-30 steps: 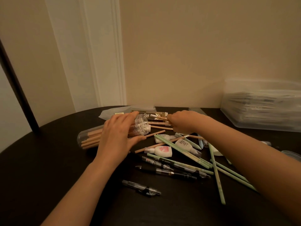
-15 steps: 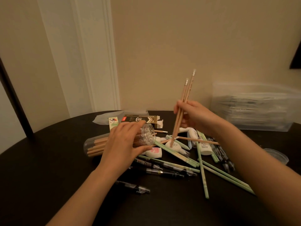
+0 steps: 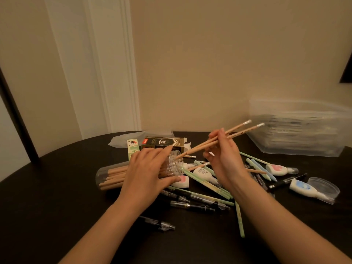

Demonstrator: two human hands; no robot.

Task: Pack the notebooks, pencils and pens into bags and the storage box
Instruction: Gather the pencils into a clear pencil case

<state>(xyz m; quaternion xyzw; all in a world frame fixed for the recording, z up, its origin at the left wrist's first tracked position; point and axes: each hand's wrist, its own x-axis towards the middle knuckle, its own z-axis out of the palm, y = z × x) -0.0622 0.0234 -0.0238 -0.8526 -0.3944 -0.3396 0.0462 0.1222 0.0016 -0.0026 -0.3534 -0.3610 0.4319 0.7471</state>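
A clear plastic tube lies on its side on the dark table, with several wooden pencils inside. My left hand grips the tube near its open mouth. My right hand pinches two wooden pencils, slanted, with their tips at the tube's mouth and their eraser ends up to the right. Loose green pencils, black pens and correction tapes lie scattered under and around my hands.
A clear storage box holding stacked items stands at the back right by the wall. A black and gold carton and a green box lie behind the tube. A clear lid rests at the right.
My right hand picked two wooden pencils off the table, lifted them upright, then tilted them down so their tips meet the tube's mouth. My left hand stayed on the tube.
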